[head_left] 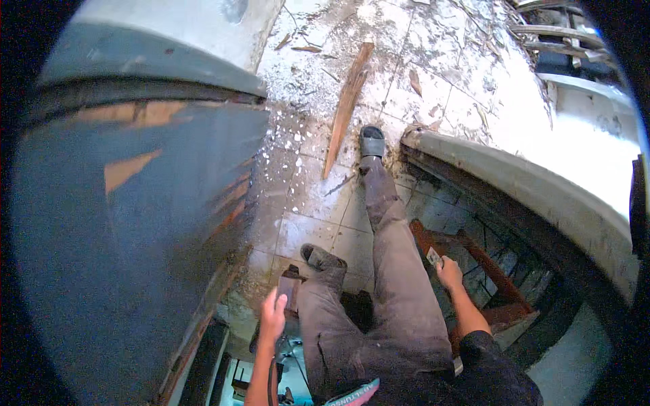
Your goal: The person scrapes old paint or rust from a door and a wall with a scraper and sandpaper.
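Observation:
My left hand point(273, 310), beside my left knee, is closed round a dark, boxy, rectangular thing point(290, 291) whose kind I cannot make out. A black cord runs along that forearm. My right hand point(449, 273), out past my right thigh, has its fingers closed on a small flat pale piece point(433, 256), perhaps a blade or scraper. Just behind that hand stands a reddish-brown wooden frame point(497, 274), and I cannot tell whether the pale piece touches it.
A peeling blue-grey door point(135, 223) with bare wood patches fills the left. A long splintered board point(349, 105) lies on the tiled floor point(308, 230) among white flakes and dry leaves. A doorway edge point(514, 172) crosses at right. Slatted wood point(558, 32) lies at the far right.

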Demonstrator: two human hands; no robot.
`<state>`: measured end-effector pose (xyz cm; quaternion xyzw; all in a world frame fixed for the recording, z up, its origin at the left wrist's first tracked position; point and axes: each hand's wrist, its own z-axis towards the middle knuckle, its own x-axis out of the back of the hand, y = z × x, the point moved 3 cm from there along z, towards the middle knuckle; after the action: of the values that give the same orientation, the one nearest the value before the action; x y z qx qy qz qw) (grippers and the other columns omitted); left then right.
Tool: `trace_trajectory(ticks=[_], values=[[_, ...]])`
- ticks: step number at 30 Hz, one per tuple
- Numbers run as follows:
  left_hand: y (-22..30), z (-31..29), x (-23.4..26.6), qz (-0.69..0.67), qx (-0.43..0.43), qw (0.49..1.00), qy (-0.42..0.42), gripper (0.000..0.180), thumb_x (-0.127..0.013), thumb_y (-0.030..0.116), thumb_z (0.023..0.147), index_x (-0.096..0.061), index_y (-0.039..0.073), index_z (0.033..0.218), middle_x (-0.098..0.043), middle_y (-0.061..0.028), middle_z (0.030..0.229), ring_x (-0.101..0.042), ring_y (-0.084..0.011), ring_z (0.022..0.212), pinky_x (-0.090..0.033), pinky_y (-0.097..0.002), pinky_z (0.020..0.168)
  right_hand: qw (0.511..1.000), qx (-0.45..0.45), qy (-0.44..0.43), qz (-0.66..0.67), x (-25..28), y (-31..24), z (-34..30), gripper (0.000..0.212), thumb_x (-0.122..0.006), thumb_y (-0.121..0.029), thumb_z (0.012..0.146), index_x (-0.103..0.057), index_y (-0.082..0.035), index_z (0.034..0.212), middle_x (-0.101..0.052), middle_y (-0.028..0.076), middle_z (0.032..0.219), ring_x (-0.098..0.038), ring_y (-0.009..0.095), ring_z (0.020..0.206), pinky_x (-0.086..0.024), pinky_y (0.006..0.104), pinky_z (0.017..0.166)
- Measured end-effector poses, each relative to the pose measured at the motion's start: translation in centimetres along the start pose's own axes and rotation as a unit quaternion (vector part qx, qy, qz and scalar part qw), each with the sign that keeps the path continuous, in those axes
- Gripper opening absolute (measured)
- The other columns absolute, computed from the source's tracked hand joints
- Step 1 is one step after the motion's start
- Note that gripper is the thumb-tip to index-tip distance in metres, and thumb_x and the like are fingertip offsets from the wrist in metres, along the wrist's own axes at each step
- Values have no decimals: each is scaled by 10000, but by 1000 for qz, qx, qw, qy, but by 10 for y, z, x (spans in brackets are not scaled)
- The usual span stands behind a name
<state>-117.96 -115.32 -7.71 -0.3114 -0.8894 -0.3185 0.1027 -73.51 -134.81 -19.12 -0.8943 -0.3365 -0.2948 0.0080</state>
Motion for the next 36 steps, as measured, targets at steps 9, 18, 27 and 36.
trace_trajectory(ticks=[9,18,27,36], values=[[121,59,-37,-160,14,978,-136,354,-439,172,927,-518,-57,1184,-593,-107,1094,-535,-175,1006,-397,-284,896,986,85,30,138,38,-23,82,364,-510,-224,860,-562,25,1120,-587,279,1049,-558,430,991,-456,454,848],[116,25,15,-213,-105,964,-117,348,-401,242,913,-545,-20,1090,-606,-88,989,-550,-179,928,-401,-298,864,971,74,97,208,36,-35,-5,414,-555,-272,856,-553,6,1164,-592,259,1075,-550,421,1017,-445,440,864],[-34,-54,71,-171,-101,978,-71,319,-427,260,938,-533,-6,1077,-606,-97,952,-573,-196,876,-430,-332,815,941,-35,148,302,-165,50,-208,397,-600,-244,853,-565,65,1101,-617,257,985,-613,366,900,-472,390,759],[15,-87,50,-184,-183,960,-105,273,-433,175,965,-548,-23,1113,-639,-100,961,-589,-165,887,-453,-304,827,914,19,228,336,-198,62,-257,274,-625,-233,822,-589,19,924,-598,228,792,-604,371,752,-449,419,646]])
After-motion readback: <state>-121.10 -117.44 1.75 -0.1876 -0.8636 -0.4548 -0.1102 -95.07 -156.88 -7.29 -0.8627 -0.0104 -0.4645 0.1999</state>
